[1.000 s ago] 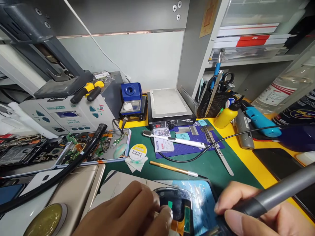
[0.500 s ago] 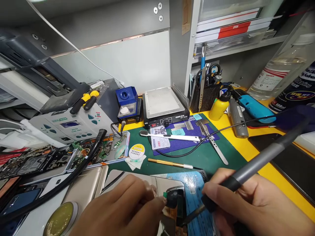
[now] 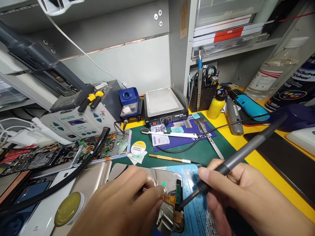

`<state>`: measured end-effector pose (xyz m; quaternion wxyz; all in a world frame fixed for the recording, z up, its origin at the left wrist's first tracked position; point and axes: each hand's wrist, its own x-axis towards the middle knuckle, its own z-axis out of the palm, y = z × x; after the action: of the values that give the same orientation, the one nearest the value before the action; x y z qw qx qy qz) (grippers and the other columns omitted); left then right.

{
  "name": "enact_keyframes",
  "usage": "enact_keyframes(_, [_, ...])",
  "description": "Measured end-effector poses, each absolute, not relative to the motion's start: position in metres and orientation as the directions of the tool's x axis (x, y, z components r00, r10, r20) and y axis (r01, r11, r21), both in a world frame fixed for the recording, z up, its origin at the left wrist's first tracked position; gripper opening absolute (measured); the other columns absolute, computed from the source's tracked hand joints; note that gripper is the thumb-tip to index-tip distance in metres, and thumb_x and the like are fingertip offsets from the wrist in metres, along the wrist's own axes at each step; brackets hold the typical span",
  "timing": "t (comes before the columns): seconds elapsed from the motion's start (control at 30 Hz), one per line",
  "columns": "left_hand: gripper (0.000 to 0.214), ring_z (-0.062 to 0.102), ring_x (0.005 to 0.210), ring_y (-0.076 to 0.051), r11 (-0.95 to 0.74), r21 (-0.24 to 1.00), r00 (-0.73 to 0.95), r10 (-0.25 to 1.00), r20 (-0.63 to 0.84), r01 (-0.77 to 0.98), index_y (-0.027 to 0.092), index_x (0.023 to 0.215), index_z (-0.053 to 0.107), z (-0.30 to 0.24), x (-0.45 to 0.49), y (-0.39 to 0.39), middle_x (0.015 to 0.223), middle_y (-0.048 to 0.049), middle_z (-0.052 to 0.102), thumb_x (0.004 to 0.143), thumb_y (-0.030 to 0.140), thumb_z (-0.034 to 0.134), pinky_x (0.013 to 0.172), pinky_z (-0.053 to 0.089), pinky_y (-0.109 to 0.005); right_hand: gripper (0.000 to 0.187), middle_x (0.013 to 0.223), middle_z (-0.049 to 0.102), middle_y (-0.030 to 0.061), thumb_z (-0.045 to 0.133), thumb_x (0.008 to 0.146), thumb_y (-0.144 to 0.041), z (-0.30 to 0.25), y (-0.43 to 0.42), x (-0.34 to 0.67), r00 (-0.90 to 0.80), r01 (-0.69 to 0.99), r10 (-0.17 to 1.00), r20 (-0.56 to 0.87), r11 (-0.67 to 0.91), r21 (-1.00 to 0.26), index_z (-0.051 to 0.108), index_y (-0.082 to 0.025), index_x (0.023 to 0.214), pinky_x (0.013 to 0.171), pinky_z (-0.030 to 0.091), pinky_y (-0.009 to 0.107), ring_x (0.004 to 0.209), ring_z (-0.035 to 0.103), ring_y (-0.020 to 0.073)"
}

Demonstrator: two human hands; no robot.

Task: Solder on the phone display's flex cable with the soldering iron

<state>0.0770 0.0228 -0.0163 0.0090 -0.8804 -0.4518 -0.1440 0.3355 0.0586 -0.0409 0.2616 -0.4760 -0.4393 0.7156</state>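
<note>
— What are our hands doing at the bench?

— Our right hand (image 3: 246, 200) is gripping the grey soldering iron (image 3: 236, 159) like a pen, fingers closed round its dark collar, and its tip is touching the orange flex cable (image 3: 173, 199) near the bottom edge of the view. A black cord is running from the iron's far end across the green mat (image 3: 209, 157) toward the hot plate (image 3: 164, 104).

— And the left?

— Our left hand (image 3: 125, 209) is lying over the phone panel (image 3: 169, 182) that the flex belongs to, fingertips pressing down beside a small green tab (image 3: 164, 184). We cannot tell whether it is pinching anything, since the fingers are covering that spot.

— Where is the panel sitting?

— It is resting on a blue sheet (image 3: 197, 200) at the near edge of the mat, right between our two hands.

— What else are we seeing around it?

— Just beyond the panel a gold-handled tool (image 3: 169, 159) is lying on the mat, and a white solder wick reel (image 3: 138, 148) is sitting a little to its left. A white toothbrush (image 3: 169, 133) is lying across the purple pad (image 3: 187, 137). A round tin of yellow flux (image 3: 68, 208) is standing on a gold phone back (image 3: 91, 177) to the left, a tray of circuit boards (image 3: 108, 147) is lying behind it, and a yellow bottle (image 3: 213, 108) is standing beside the mesh tool holder (image 3: 203, 95) at the back.
</note>
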Motion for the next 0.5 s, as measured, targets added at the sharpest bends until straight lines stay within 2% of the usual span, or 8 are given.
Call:
enact_keyframes(0.13, [0.022,0.066,0.082,-0.017,-0.607,0.074,0.566,0.772,0.289,0.791,0.031,0.106,0.068,-0.0154,0.0795,0.0216,0.1,0.0021,0.071,0.103,0.019,0.05,0.06,0.049,-0.032,0.054,0.046,0.074,0.0055,0.065,0.094,-0.064,-0.0399,0.0589,0.3355,-0.41,0.055,0.809,-0.421,-0.438,-0.897,0.064,-0.022,0.06,0.053,0.054,0.027,0.042,0.064,0.0163])
enact_keyframes(0.23, [0.023,0.065,0.082,-0.017,-0.613,0.086,0.57,0.77,0.286,0.785,0.03,0.105,0.069,-0.0148,0.08,0.0208,0.099,0.002,0.07,0.101,0.016,0.051,0.065,0.051,-0.031,0.053,0.045,0.072,0.0047,0.068,0.09,-0.066,-0.0368,0.059,0.3354,-0.396,0.052,0.819,-0.416,-0.432,-0.9,0.066,-0.021,0.062,0.053,0.056,0.03,0.043,0.066,0.0183])
enact_keyframes(0.4, [0.024,0.064,0.081,-0.016,-0.604,0.1,0.559,0.779,0.282,0.791,0.028,0.099,0.072,-0.0126,0.0825,0.0222,0.089,0.0008,0.069,0.1,0.017,0.051,0.068,0.054,-0.027,0.057,0.051,0.073,0.0036,0.074,0.081,-0.073,-0.0333,0.0603,0.3353,-0.376,0.065,0.844,-0.384,-0.389,-0.919,0.076,-0.016,0.086,0.056,0.059,0.034,0.048,0.072,0.0228])
enact_keyframes(0.5, [0.024,0.064,0.081,-0.015,-0.6,0.113,0.554,0.784,0.281,0.792,0.027,0.096,0.072,-0.0119,0.0838,0.0232,0.086,0.0004,0.068,0.099,0.017,0.051,0.071,0.055,-0.025,0.058,0.052,0.074,0.0038,0.073,0.081,-0.072,-0.0346,0.0603,0.335,-0.382,0.066,0.842,-0.382,-0.387,-0.92,0.076,-0.015,0.09,0.057,0.06,0.034,0.049,0.072,0.0226])
